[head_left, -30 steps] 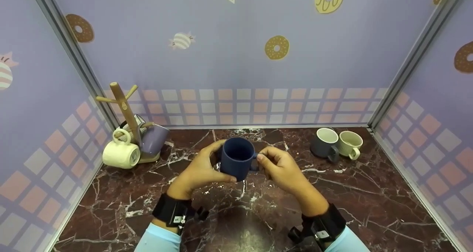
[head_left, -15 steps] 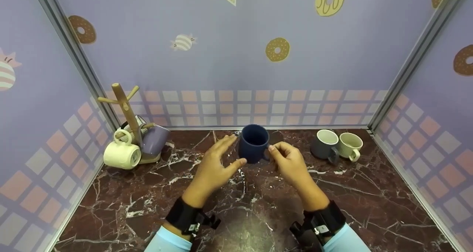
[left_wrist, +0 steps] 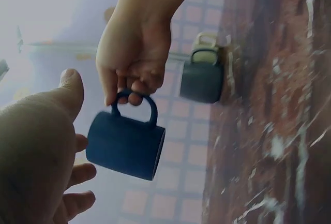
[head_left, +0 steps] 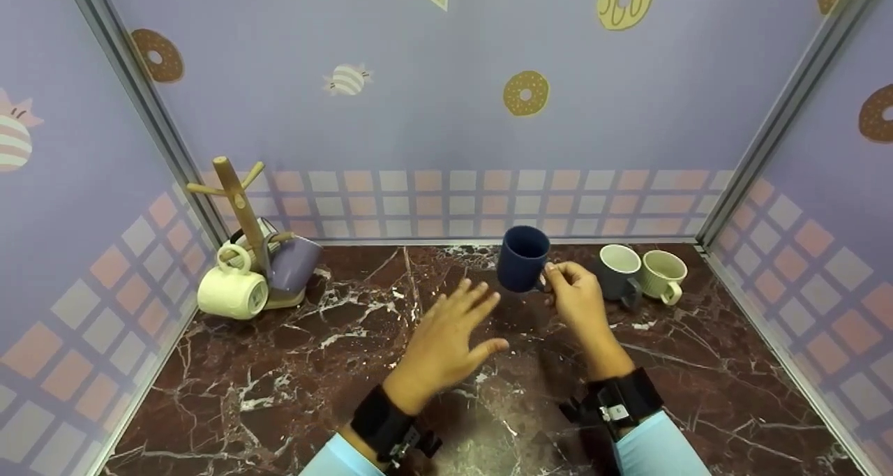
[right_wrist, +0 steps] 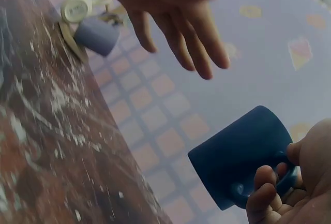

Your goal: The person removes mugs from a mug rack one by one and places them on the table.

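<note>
The right hand [head_left: 580, 305] pinches the handle of a dark blue mug [head_left: 522, 259], which is upright above the tabletop. In the right wrist view its fingers curl through the handle of the blue mug [right_wrist: 242, 154]. To the left of the mug and nearer the front, the left hand [head_left: 446, 343] hovers with its fingers spread and nothing in them. The left wrist view shows the blue mug [left_wrist: 125, 144] hanging from the other hand, apart from the left fingers.
At the left a wooden mug stand [head_left: 241, 207] bears a cream mug [head_left: 231, 293], a purple mug [head_left: 294, 265] and a partly hidden one. A dark grey mug [head_left: 612, 280] and a pale green mug [head_left: 661, 275] stand at the right on the marbled tabletop [head_left: 293, 378].
The left hand has let go of the blue mug and drawn back from it. Held by its handle in the right hand, the mug has moved right and toward the back wall.
</note>
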Tool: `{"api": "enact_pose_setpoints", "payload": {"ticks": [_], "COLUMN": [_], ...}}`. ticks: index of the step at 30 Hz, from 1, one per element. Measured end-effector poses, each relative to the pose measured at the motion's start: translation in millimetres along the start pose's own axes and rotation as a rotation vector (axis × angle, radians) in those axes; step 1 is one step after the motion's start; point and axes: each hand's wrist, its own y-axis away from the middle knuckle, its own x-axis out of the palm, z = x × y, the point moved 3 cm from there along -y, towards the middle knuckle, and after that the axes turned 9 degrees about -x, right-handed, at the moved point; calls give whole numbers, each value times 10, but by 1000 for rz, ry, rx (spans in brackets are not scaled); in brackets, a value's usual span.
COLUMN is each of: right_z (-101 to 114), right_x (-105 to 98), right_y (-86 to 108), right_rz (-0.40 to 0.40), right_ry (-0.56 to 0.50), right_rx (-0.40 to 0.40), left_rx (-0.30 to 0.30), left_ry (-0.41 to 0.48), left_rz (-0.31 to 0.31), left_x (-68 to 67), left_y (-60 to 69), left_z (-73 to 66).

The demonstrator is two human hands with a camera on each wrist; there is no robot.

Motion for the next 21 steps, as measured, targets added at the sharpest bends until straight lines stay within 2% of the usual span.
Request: {"api": "enact_pose_setpoints", "payload": {"ticks": [4, 7, 13, 21], "right_z": [-131, -235, -463, -667], "right_x": [-106, -184, -326, -480], "right_y": [-70, -116, -200, -240], "right_rz": [-37, -63, -111, -128], "right_ry": [-25, -8, 20, 61], "right_rx": [39, 48, 78, 137], "left_rx": [57, 85, 98, 114], "left_ry": [-71, -99, -90, -98], "left_rz": [53, 69, 84, 156], "left_x": [142, 216, 281, 364], "left_y": [39, 63, 89, 118], "left_z": [-104, -149, -192, -250]}}
